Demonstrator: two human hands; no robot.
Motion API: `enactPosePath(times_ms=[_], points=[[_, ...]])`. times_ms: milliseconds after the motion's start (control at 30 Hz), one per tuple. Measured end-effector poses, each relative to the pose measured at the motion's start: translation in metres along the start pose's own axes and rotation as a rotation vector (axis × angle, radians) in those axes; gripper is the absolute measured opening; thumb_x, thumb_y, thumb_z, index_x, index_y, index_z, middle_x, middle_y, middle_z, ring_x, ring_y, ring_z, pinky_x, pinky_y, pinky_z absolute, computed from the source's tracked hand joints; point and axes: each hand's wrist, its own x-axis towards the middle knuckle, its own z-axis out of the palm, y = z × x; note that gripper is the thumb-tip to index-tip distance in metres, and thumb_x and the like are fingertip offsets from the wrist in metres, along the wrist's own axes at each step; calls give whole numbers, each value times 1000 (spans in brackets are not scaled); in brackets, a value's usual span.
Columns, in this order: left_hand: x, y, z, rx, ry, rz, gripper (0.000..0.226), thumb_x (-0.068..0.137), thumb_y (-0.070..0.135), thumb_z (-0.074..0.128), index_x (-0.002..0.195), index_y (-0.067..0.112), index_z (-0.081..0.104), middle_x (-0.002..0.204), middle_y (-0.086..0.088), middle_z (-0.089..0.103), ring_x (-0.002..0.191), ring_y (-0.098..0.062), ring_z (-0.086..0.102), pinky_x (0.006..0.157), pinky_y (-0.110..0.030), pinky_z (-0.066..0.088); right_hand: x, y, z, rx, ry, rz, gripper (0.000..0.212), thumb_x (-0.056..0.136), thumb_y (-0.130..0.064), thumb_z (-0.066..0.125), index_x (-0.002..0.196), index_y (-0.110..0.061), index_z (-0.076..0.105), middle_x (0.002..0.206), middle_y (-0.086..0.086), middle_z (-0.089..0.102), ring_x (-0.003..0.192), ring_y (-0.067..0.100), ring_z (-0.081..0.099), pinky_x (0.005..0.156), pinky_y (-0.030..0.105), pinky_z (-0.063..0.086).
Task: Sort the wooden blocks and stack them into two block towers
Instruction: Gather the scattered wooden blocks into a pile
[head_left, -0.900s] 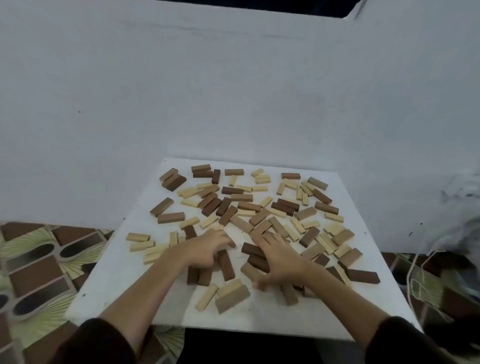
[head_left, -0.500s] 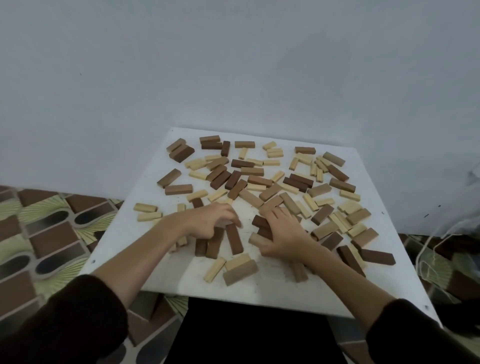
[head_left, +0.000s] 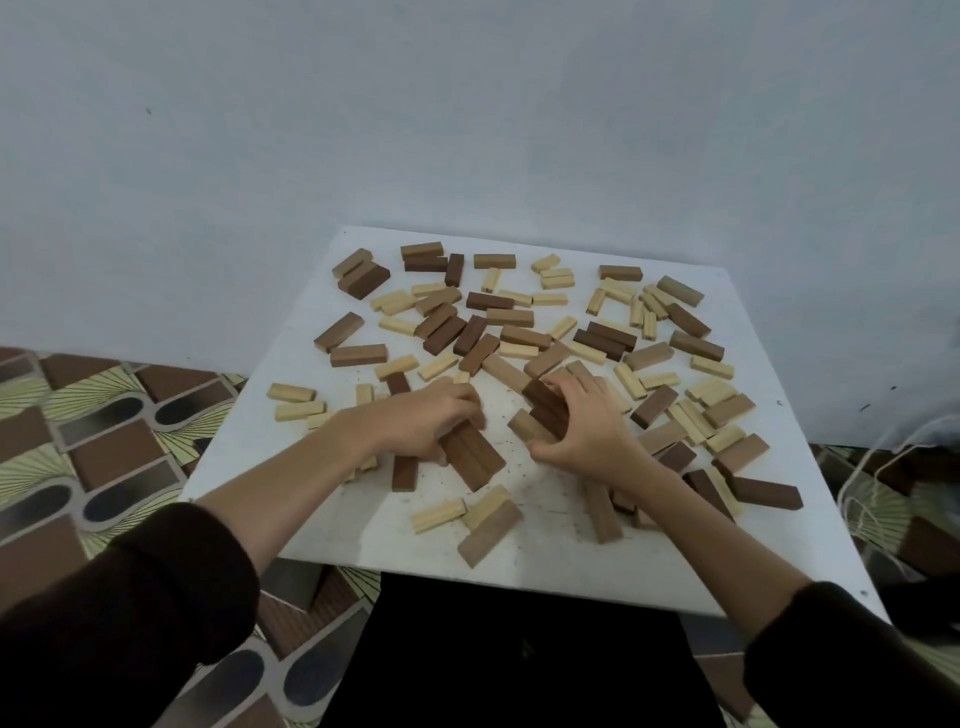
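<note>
Several wooden blocks, dark brown, mid brown and pale, lie scattered flat over a white board (head_left: 545, 566). My left hand (head_left: 426, 423) is curled over a pair of dark brown blocks (head_left: 472, 457) lying side by side near the board's middle. My right hand (head_left: 587, 428) grips a small cluster of dark brown blocks (head_left: 545, 402), with a lighter brown block (head_left: 527, 427) under its thumb. Between the hands is a bare patch of board. No tower stands anywhere.
The board rests low against a pale wall, over a patterned tile floor (head_left: 78, 441). Pale blocks (head_left: 291, 400) lie near the left edge, a dark block (head_left: 766, 492) near the right edge. White cords (head_left: 878, 467) trail at the right. Two blocks (head_left: 488, 525) sit near the front edge.
The camera has tilted down, so the board sits higher in view. Both hands have drawn dark blocks together; the left now covers a paired set and the right has closed on its cluster.
</note>
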Motion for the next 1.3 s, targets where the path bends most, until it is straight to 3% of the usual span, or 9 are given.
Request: enactPosePath(times_ms=[133,233,433,567,733,933,1100,1233,1300], points=[[5,1,0,27,-6,35,56,76,18,76,127,17,54,125,1,45,113,-16,37,92,-27,36,5,2,-2,69,38,48,71,72,-31,72,134,-17,40,119,2,46,103,12,31,85,25,30],[9,-1,-11,-75,32,6,48,75,22,78,119,14,59,111,3,48,106,-14,42,83,-21,35,17,5,-10,132,79,128,72,72,-32,71,135,-16,39,121,3,47,111,18,37,88,27,33],[27,-11,-32,-290,280,-127,45,76,25,77,116,14,59,106,3,50,99,-14,49,71,-14,37,48,23,-31,157,165,284,78,77,-41,68,140,-11,34,132,9,45,121,25,40,99,37,39],[64,-3,-24,-355,502,-233,43,72,35,78,106,17,59,101,4,50,96,-15,48,75,-25,39,70,34,-36,253,153,392,79,79,-36,69,141,-10,30,133,11,40,118,26,46,87,30,41],[103,12,-19,-372,572,-227,51,76,38,73,119,17,57,119,0,50,114,-19,44,94,-35,42,85,41,-31,205,222,427,69,86,-46,60,137,-7,34,132,15,39,122,31,40,101,41,40],[84,-10,-22,-382,622,-210,34,89,30,61,120,18,56,124,-4,49,120,-19,36,95,-29,33,83,28,-20,58,283,236,48,93,-30,56,132,-5,43,138,13,38,128,28,30,104,35,28],[24,-67,-21,-388,650,-374,26,89,17,61,114,12,60,127,-7,49,125,-24,37,102,-34,29,90,-16,5,85,82,-21,38,90,-12,49,128,-12,48,136,7,39,127,25,29,104,33,27],[-32,-106,-17,-350,714,-533,22,85,8,65,107,6,65,114,-14,56,112,-30,49,93,-28,34,99,-57,34,110,-108,-253,36,88,-1,46,121,-12,55,128,4,47,121,20,37,102,32,33],[-57,-115,-14,-325,649,-593,26,85,7,64,111,7,63,115,-14,54,113,-32,46,94,-30,32,106,-70,48,49,-180,-332,39,86,3,46,122,-10,56,131,4,47,123,21,37,100,28,31]])
